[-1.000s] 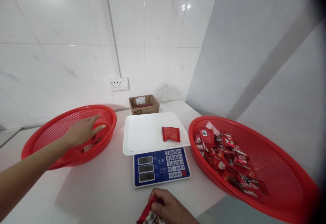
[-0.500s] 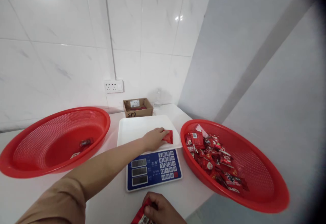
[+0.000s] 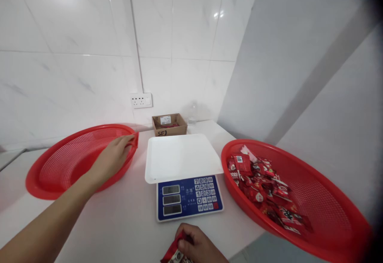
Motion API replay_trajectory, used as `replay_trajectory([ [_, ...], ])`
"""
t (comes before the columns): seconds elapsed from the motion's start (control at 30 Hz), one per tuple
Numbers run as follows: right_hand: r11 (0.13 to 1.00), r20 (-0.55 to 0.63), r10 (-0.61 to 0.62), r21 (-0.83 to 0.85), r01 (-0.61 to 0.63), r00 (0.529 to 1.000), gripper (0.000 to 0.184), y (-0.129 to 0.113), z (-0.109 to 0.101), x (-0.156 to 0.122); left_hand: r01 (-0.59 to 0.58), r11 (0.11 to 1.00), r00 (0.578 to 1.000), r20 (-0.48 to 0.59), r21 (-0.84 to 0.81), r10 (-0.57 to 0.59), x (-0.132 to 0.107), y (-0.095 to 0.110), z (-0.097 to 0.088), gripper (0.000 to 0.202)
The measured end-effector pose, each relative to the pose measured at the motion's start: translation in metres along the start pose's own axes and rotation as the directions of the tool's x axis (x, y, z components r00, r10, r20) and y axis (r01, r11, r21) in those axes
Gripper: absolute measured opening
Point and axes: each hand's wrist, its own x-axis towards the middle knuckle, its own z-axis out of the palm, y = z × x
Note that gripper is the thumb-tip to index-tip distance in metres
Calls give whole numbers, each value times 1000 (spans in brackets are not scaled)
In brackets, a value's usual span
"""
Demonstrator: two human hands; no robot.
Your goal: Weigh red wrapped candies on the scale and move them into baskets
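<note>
My left hand point(image 3: 115, 155) is over the near right rim of the left red basket point(image 3: 42, 179), fingers closed on a small red packet point(image 3: 136, 139). At the bottom, in front of the scale, my right hand point(image 3: 199, 245) pinches a red snack packet point(image 3: 175, 253) with white print, partly cut off by the frame edge. A scale point(image 3: 190, 199) with a blue keypad panel stands between the baskets, its white pan point(image 3: 182, 157) bare. The right red basket point(image 3: 323, 199) holds many red wrapped snack packets point(image 3: 263, 191). My left arm covers part of the left basket's inside.
A small cardboard box point(image 3: 169, 125) with red packets inside stands behind the scale. Beside it is a clear, bottle-like object point(image 3: 193, 113). A socket panel point(image 3: 141, 100) is on the tiled wall. The white table point(image 3: 119, 223) ends at the lower right.
My left hand has taken the red packet off the scale pan and moved left to the left basket. My right hand keeps its packet in about the same place. The view has shifted slightly.
</note>
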Motion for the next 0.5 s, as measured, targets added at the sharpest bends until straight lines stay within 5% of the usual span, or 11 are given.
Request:
replay_trajectory([
  [0.13,1000,-20,2,-30,-3,1000,45,0,3,0,88,993,996,-16,-74,-89,-33,-23,-1,40],
  [0.23,996,-105,-42,-87,33,994,42,-10,9,2,80,940,997,18,-331,-78,-65,0,19,36],
  [0.3,988,-199,-127,-117,105,972,40,-24,15,4,127,803,974,226,-582,9,-85,30,35,33],
  [0.37,970,-297,-228,-147,191,927,36,-41,20,7,213,632,904,396,-745,163,-100,62,51,36],
  [0.43,958,-353,-282,-155,241,892,33,-57,23,11,342,461,857,473,-819,205,-106,86,64,34],
  [0.5,959,-360,-279,-140,245,890,32,-71,23,13,425,319,859,489,-847,153,-104,100,73,28],
])
